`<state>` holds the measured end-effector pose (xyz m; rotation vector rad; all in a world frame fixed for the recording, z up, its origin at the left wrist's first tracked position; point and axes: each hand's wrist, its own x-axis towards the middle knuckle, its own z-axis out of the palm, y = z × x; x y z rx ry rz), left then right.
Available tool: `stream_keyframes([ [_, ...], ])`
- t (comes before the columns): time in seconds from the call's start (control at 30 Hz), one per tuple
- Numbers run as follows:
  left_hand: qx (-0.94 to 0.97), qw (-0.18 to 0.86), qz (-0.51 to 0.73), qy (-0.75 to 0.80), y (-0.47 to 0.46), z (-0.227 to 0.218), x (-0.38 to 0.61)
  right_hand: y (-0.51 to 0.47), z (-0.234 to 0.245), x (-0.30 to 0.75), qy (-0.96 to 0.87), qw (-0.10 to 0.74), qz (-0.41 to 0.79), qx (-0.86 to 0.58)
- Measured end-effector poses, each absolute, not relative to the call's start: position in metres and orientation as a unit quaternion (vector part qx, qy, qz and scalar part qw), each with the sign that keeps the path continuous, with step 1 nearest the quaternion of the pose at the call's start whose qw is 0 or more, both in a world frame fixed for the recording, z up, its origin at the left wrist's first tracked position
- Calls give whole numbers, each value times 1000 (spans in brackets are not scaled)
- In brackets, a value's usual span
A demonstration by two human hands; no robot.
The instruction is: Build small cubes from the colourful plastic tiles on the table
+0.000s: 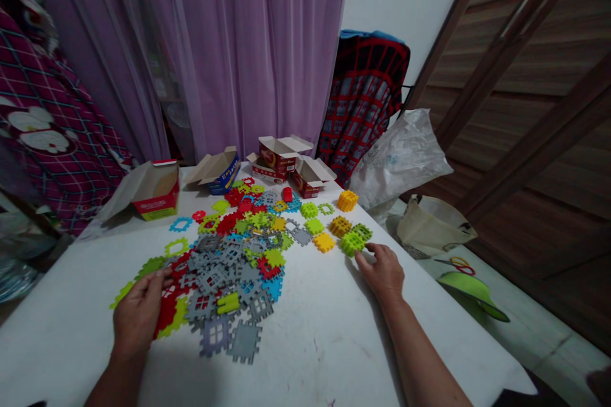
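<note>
White tabletop (305, 356) below a lilac curtain (252, 44) holds a spread of plastic interlocking tiles (238, 280). Your left hand (138, 311) lies open on the pile's near edge, gripping nothing; your right hand (382, 273) rests loosely curled, empty, just beside a green assembled cube (352, 243).

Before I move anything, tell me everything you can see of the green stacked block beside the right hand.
The green block is a squat stack of lime-green waffle-grid pieces, apparently glossy moulded plastic, with notched edges and small square openings. It appears intact and sits on the white table near the loose pile. The fingertips of the right hand are at its near edge, seemingly touching it, though not gripping it. A second green stack lies against its far side.
</note>
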<state>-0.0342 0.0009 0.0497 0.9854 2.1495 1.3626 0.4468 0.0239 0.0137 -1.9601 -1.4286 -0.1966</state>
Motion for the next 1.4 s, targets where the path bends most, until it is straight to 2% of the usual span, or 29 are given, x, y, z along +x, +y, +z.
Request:
stream_keyframes([
  [0.5,355,198,491,770,3,42,-40,30,9,444,-576,344,-140,-728],
  [0.9,363,202,500,760,5,34,-45,34,1,445,-583,332,-124,-731],
  [1.4,357,205,501,761,4,31,-46,32,8,444,-577,354,-94,-730],
])
